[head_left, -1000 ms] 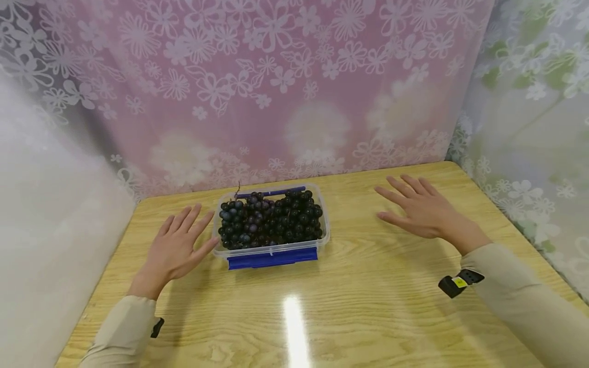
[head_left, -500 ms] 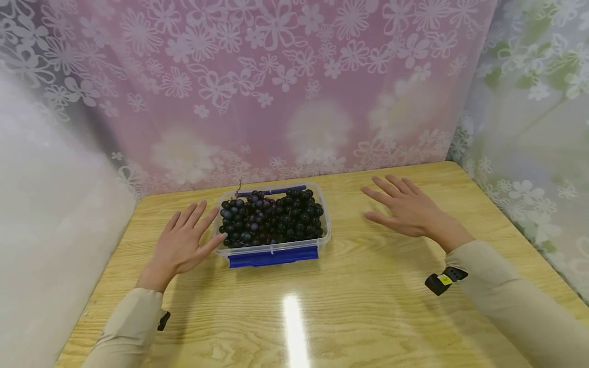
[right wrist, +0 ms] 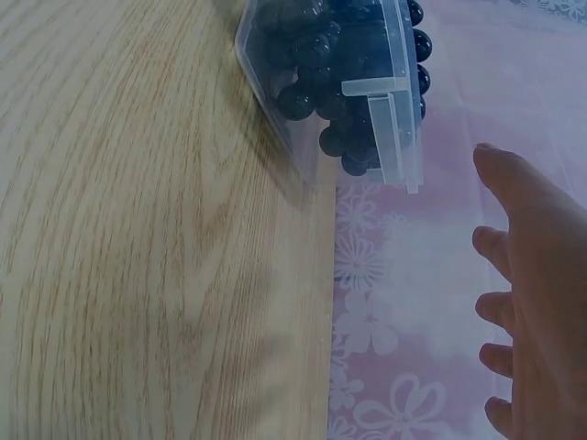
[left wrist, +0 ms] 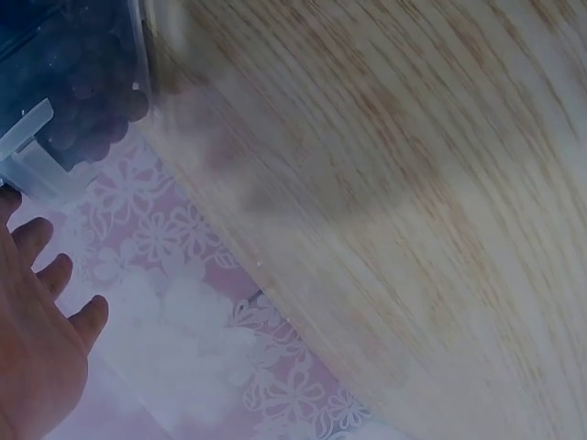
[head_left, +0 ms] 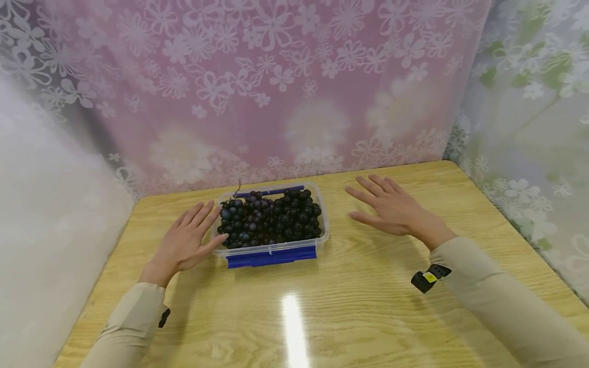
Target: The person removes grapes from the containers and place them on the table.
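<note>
Dark purple-black grapes [head_left: 294,217] fill a clear plastic box [head_left: 324,225] toward the back of the table, left of the middle. A blue clip flap [head_left: 272,257] hangs along its front side, and a thin stem pokes up at the back left corner. My left hand [head_left: 186,240] is at the box's left end, fingers straight, thumb tip overlapping the near left rim in the head view. To the right of the box, a gap away from it, my right hand [head_left: 388,207] hovers with fingers spread. In the right wrist view, the box's end faces that hand's thumb [right wrist: 518,179].
The wood-grain table [head_left: 368,306] has a bright light streak at its front. A pink floral curtain [head_left: 257,102] stands close behind the box, with pale cloth [head_left: 529,153] along the right and a white surface [head_left: 50,230] on the left. Each wrist wears a black strap.
My right hand has moved left toward the box. My left hand has shifted slightly right, its thumb now over the box's left edge. The box and grapes stay in place.
</note>
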A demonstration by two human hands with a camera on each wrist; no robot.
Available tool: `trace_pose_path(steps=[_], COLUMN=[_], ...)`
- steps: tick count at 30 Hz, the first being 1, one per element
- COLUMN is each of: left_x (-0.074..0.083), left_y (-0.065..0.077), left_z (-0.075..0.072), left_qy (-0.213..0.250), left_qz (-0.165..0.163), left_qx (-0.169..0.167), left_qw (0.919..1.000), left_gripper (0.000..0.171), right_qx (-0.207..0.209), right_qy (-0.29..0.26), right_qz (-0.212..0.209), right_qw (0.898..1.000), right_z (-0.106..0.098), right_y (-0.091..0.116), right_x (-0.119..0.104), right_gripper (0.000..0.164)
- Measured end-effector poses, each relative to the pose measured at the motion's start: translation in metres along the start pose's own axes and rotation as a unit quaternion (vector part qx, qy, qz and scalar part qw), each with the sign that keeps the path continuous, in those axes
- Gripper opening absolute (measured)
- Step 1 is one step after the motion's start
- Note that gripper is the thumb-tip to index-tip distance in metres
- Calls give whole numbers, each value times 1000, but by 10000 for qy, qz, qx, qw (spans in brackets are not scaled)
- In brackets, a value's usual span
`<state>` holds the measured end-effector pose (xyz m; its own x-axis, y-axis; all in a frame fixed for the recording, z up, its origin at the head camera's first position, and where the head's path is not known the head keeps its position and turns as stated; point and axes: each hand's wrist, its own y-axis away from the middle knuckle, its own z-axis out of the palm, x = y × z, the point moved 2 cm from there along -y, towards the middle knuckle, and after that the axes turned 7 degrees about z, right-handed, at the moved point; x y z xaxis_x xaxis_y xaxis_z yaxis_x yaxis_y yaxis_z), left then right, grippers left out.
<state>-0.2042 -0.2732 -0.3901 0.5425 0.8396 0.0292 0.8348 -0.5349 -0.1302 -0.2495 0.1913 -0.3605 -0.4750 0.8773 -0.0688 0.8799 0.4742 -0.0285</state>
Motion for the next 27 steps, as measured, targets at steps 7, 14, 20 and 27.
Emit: trace_pose_path(steps=[7,14,20,27], left_x=[-5,-3,-3,-2], left_y=[-3,-3,-3,-3], left_z=[4,7,6,2], left_qy=[174,218,42,-115], left_qz=[157,248,302,312], left_qx=[-34,-183,-165,-254], left_qw=[9997,9993,9994,9991], left_gripper=[73,73,74,75], right_qx=[42,-67,130,225], right_qy=[49,62,93,148], right_qz=[-131,-154,-296,-628], right_qw=[9999,9998,9994,9977], right_z=[-2,-3,-6,-8], right_y=[-4,-7,-18,-32], right_x=[-4,-10,-25,-47], right_gripper=[70,70,68,68])
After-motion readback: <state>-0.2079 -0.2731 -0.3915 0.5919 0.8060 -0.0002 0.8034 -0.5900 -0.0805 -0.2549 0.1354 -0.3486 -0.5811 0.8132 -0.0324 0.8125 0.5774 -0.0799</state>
